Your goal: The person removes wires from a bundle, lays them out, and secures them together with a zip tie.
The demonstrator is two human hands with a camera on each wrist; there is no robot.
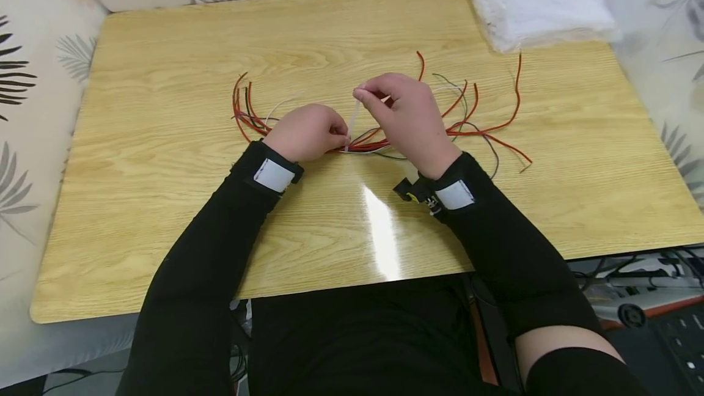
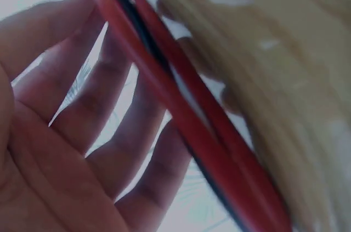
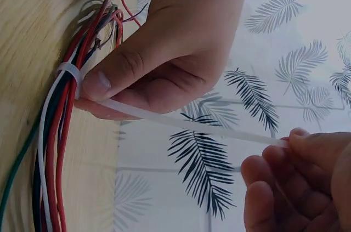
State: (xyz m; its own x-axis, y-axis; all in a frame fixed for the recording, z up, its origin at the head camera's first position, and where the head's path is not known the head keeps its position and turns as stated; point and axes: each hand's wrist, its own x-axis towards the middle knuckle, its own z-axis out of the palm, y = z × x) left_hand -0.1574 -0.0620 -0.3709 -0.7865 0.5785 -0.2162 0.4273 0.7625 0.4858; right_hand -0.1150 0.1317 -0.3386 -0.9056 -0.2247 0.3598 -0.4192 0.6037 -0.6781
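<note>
A bundle of red, black, white and green wires (image 1: 370, 146) lies across the middle of the table, its loose ends fanned out on both sides. Around the bundle runs a looped white cable tie (image 3: 197, 126). Where the loop closes, my left hand (image 1: 305, 132) pinches the tie between thumb and index finger, close against the wires. My right hand (image 1: 411, 120) pinches the tail's far end, and the strip stretches straight between both hands. In the left wrist view red and black wires (image 2: 164, 86) pass in front of the spread left fingers.
A clear plastic bag of white material (image 1: 539, 2) lies at the table's back right corner. The wooden table (image 1: 154, 212) meets leaf-patterned walls at the back and left. Below its front right edge are cables and a black keyboard (image 1: 676, 335).
</note>
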